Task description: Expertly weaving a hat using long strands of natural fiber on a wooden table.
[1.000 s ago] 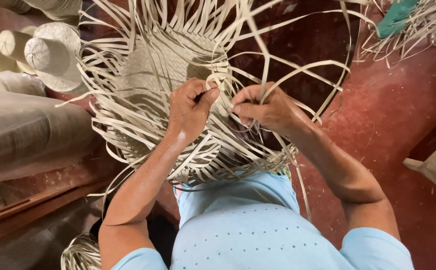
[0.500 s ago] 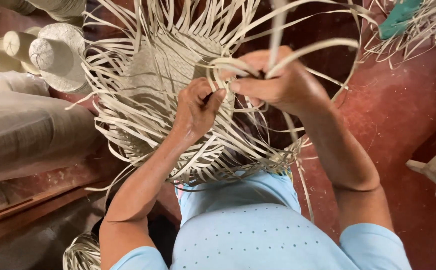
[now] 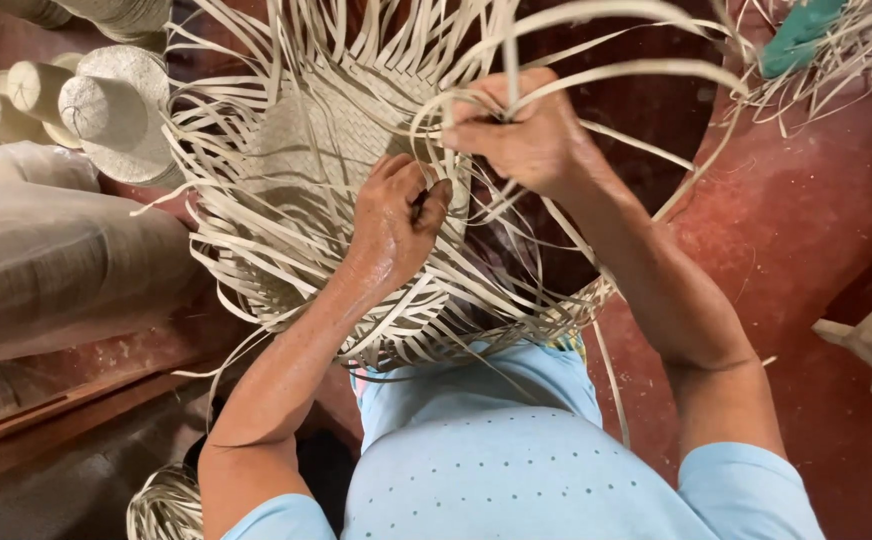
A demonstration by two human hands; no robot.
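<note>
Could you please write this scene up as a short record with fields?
setting: red floor, seen from above the person's lap
work piece: half-woven straw hat with many loose pale strips fanning out
left hand: pressed on the woven edge, fingers curled
right hand: pinching strips and pulling them up into a loop
nearby left: finished pale hats stacked, plastic-wrapped bundle
nearby right: green object among loose straw, pale wooden frame
clothing: light blue dotted shirt

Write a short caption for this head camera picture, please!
Two bare hands, left hand and right hand, weave pale straw strips into a hat.
</note>
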